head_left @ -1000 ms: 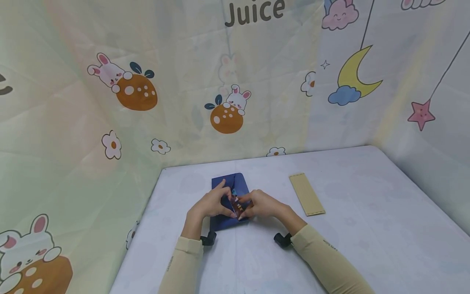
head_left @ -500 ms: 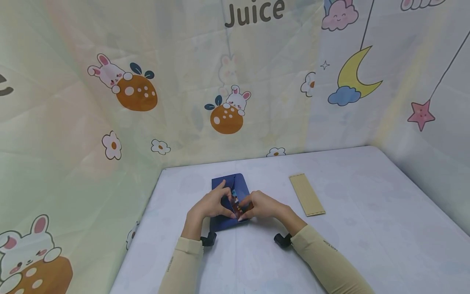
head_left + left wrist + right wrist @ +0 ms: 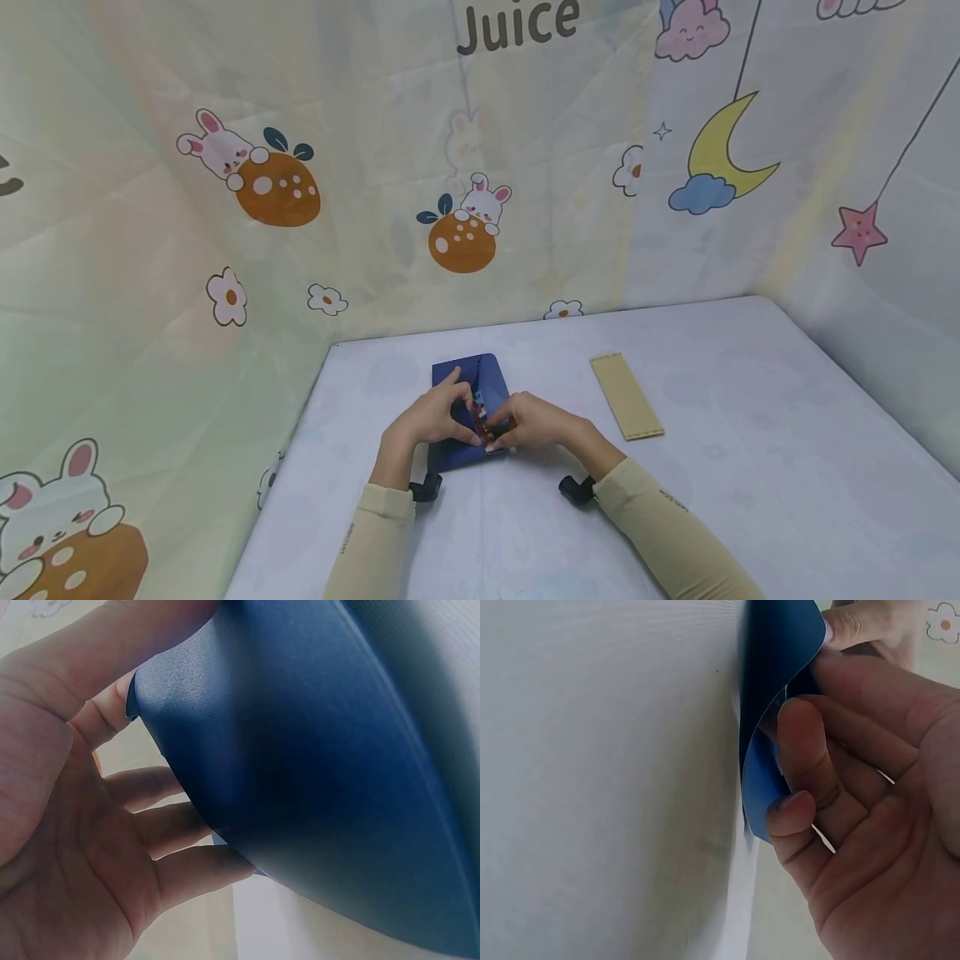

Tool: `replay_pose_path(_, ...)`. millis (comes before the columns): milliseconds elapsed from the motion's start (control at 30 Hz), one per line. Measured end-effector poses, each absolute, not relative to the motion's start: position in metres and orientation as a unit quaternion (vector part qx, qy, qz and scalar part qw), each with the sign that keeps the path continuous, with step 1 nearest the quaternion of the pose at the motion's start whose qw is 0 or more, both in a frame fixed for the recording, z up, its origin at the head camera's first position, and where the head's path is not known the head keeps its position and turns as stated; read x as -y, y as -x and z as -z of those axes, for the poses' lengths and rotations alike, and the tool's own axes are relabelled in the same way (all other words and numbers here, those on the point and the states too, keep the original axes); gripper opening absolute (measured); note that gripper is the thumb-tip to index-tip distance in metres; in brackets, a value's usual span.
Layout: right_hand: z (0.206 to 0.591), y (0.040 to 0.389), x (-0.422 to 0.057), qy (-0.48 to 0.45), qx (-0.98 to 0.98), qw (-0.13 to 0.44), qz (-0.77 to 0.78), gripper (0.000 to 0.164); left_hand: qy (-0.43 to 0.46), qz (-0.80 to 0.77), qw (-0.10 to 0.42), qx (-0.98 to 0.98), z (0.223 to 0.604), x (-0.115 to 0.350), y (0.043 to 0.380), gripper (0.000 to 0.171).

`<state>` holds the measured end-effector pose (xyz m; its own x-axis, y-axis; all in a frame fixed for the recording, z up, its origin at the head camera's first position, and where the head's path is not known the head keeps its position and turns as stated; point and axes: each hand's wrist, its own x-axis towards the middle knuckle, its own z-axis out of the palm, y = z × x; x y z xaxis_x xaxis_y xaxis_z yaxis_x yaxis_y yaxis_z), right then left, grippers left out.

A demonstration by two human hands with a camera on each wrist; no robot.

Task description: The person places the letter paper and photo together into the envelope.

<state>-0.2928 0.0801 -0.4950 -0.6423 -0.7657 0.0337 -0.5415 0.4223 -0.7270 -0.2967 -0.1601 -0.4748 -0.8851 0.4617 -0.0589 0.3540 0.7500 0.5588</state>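
Note:
A dark blue paper envelope (image 3: 450,457), open along its right side, lies near the table's left middle. Its mouth bulges, and a small colourful printed card (image 3: 479,407) shows inside it. My left hand (image 3: 431,415) holds the envelope's near layer by the mouth, thumb on one face and fingers behind the edge, as the left wrist view shows of the blue sheet (image 3: 300,765). At the mouth, my right hand (image 3: 538,419) pinches the card with curled fingers; most of the card is hidden. The right wrist view has the fingers (image 3: 802,735) right against the blue edge.
A flat tan rectangular strip (image 3: 627,397) lies on the white table (image 3: 720,467) to the right of the envelope. A printed fabric curtain (image 3: 375,208) stands behind the table and along its left and right sides.
My right hand has shifted very slightly down and the card's visible part in the envelope's mouth looks narrower. My left hand and the envelope have stayed in place.

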Motion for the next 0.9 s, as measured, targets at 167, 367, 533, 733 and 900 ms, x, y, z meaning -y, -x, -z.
replay_pose_path(167, 0.4933, 0.2917, -0.081, 0.38, -0.834, 0.158, 0.367, 0.028, -0.218, -0.278, 0.098, -0.93, 0.4743, 0.16, 0.297, 0.049)
replay_pose_path(367, 0.4927, 0.2919, -0.0817, 0.387, -0.832, 0.158, 0.364, 0.029, -0.218, -0.274, 0.1, -0.931, 0.4746, 0.1607, 0.2977, 0.048)
replay_pose_path(533, 0.4916, 0.2925, -0.083, 0.397, -0.823, 0.161, 0.372, 0.023, -0.219, -0.274, 0.1, -0.931, 0.4755, 0.161, 0.2983, 0.049)
replay_pose_path(733, 0.4918, 0.2904, -0.0826, 0.388, -0.815, 0.183, 0.388, 0.025, -0.218, -0.277, 0.1, -0.93, 0.4761, 0.1608, 0.2985, 0.049)
replay_pose_path(900, 0.4906, 0.2877, -0.0817, 0.373, -0.818, 0.198, 0.39, 0.027, -0.217, -0.276, 0.102, -0.931, 0.4754, 0.1604, 0.2976, 0.048)
